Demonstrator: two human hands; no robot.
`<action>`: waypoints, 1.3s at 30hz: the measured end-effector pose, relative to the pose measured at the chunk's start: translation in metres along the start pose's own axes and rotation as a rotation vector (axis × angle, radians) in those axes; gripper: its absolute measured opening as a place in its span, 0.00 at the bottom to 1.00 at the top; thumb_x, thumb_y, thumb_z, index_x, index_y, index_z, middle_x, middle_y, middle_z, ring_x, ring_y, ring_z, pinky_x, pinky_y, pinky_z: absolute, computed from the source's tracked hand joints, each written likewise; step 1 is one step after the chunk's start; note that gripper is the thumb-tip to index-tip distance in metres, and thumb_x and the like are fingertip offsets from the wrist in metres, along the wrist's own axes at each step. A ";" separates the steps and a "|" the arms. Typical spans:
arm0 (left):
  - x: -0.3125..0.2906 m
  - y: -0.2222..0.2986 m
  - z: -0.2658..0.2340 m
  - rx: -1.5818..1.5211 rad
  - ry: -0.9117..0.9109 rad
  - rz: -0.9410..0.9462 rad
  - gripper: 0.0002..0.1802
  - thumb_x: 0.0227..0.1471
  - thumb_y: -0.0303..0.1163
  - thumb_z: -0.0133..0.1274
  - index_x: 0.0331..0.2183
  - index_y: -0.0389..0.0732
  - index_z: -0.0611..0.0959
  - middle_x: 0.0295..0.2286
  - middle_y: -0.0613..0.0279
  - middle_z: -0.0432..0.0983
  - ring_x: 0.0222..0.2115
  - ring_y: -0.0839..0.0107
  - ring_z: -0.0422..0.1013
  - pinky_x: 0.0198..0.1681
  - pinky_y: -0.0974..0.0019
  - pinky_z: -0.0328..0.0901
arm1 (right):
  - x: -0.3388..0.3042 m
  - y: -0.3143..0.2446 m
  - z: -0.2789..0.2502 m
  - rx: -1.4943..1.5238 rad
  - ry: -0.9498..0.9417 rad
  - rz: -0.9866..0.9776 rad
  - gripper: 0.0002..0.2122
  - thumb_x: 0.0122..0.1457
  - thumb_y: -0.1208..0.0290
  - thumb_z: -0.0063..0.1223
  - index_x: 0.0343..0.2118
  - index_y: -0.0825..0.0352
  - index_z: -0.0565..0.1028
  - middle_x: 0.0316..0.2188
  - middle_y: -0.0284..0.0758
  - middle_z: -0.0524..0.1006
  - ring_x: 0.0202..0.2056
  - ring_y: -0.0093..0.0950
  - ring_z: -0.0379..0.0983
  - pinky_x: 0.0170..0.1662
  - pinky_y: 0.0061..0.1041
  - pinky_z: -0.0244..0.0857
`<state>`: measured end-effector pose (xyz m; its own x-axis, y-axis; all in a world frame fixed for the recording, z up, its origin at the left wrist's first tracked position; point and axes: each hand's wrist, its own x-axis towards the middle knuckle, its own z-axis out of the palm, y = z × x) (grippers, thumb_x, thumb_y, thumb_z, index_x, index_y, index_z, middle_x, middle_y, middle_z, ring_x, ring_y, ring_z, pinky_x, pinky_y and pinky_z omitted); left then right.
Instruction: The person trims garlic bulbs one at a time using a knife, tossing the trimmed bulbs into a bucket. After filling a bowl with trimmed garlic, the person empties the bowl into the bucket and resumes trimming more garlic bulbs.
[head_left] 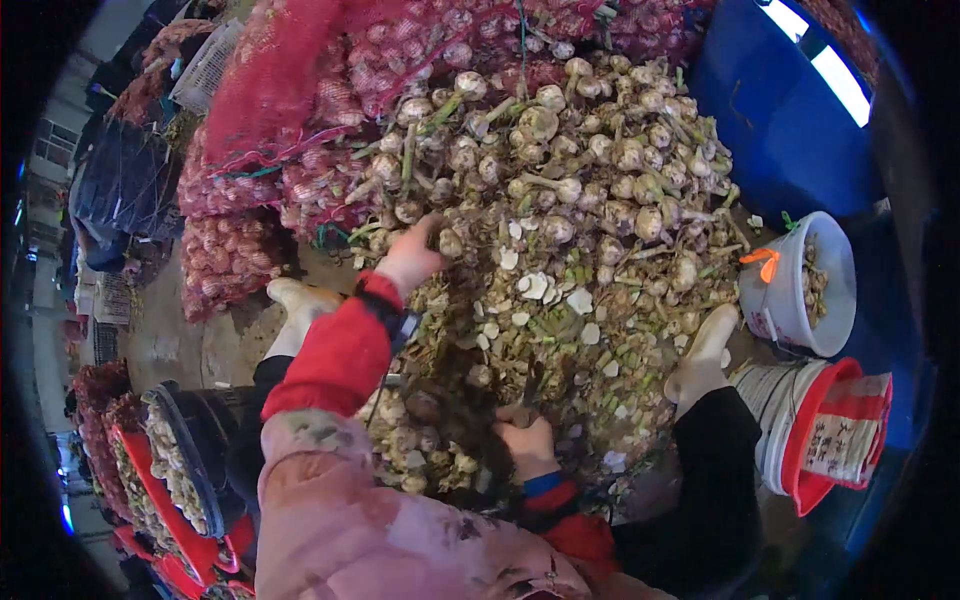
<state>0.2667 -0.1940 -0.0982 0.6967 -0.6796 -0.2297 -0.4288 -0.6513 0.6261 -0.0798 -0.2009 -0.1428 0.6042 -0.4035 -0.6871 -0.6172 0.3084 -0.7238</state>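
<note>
The left hand (412,262) is at the near edge of the heap (640,150), its fingers right beside a garlic bulb (450,243); whether the grip has closed on it, I cannot tell. The right hand (527,445) is low and near the body, its grip closed round a small dark tool (531,382) — probably a knife, though its edge is too dim to make out.

To pick up well, the left fingers should take one bulb by its round body, leaving stem and root end free, and ease it out so the neighbours do not roll down. Stems lie crossed on the heap, so a slight turn may free a bulb better than a hard pull.

The right hand does best to hold low with the tool pointing away from the left wrist — the two should meet over the scraps (560,345), clear of both feet (703,360). The white slices (535,287) there could hide a small bulb, and the loose bulbs (420,435) left of the right hand deserve their own space.
</note>
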 end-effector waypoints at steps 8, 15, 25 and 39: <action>-0.203 0.047 -0.010 -0.460 -0.289 -0.075 0.36 0.39 0.28 0.65 0.51 0.43 0.69 0.39 0.60 0.74 0.42 0.73 0.69 0.46 0.68 0.65 | -0.039 -0.032 0.013 -0.290 0.204 -0.479 0.15 0.44 0.73 0.60 0.38 0.64 0.75 0.37 0.41 0.76 0.38 0.43 0.73 0.41 0.36 0.67; -0.279 0.068 -0.012 -0.385 -0.156 0.217 0.37 0.34 0.39 0.70 0.45 0.37 0.71 0.27 0.61 0.74 0.24 0.77 0.70 0.28 0.70 0.66 | -0.085 -0.060 0.022 -0.608 0.040 -0.728 0.11 0.41 0.75 0.57 0.31 0.65 0.73 0.33 0.42 0.71 0.38 0.45 0.70 0.39 0.42 0.66; -0.317 0.069 -0.003 -0.304 -0.091 0.015 0.38 0.33 0.38 0.65 0.48 0.36 0.71 0.38 0.53 0.75 0.40 0.63 0.72 0.45 0.65 0.65 | -0.047 -0.007 0.023 -0.529 0.142 -0.754 0.10 0.46 0.75 0.53 0.33 0.67 0.74 0.31 0.45 0.73 0.36 0.47 0.71 0.38 0.42 0.66; -0.329 0.084 -0.005 -1.644 0.137 -0.031 0.30 0.47 0.24 0.53 0.53 0.43 0.65 0.44 0.58 0.70 0.46 0.61 0.69 0.51 0.56 0.63 | -0.091 -0.029 0.041 0.043 -0.059 -0.614 0.09 0.45 0.80 0.56 0.32 0.67 0.74 0.27 0.31 0.74 0.32 0.24 0.70 0.39 0.23 0.65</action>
<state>0.0044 -0.0237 0.0336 0.7738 -0.5826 -0.2487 0.5534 0.4307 0.7129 -0.0963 -0.1383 -0.0614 0.8703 -0.4704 -0.1461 -0.1281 0.0702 -0.9893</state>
